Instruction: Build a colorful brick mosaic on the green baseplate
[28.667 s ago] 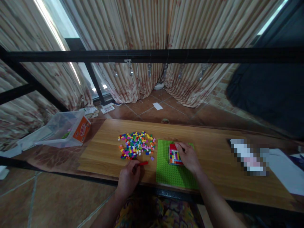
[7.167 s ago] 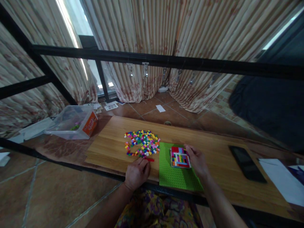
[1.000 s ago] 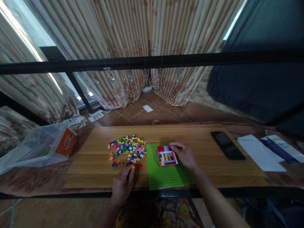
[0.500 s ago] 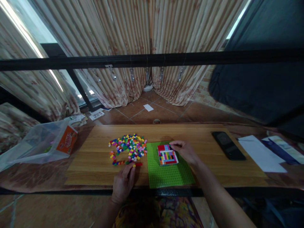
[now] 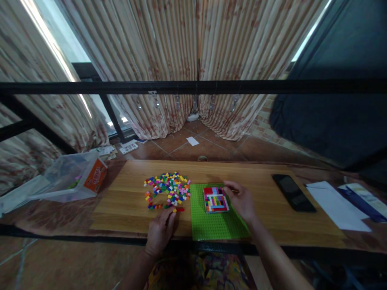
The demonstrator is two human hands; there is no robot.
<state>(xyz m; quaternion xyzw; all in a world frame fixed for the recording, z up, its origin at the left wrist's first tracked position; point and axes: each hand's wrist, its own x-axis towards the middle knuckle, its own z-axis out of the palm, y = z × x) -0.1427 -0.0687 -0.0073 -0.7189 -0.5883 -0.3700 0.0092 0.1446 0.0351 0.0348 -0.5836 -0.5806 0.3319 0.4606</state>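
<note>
A block of multicoloured toy bricks (image 5: 216,200) stands on a green studded baseplate (image 5: 208,231). By its far right corner is my right hand (image 5: 241,201), thumb and forefinger slightly apart, no brick visible between them. My left hand (image 5: 161,230) rests low over the table, fingers closed at a small yellow brick (image 5: 174,210). Just right of those fingertips lies a red brick piece (image 5: 180,209); whether it is joined to the yellow one I cannot tell. Beyond the left hand spreads a pile of loose toy bricks (image 5: 172,186), with a short row of them at its near side.
The wooden tabletop (image 5: 121,213) carries a black phone (image 5: 293,192) on the right. White papers (image 5: 335,205) lie past its right end. At the left stands a clear plastic box (image 5: 68,177) with an orange label. A black metal bar (image 5: 193,87) crosses before the curtains (image 5: 169,44).
My right hand has drawn slightly back from the corner of the brick block, its fingers loosening. My left hand stays by the yellow and red bricks. The camera view has shifted a little.
</note>
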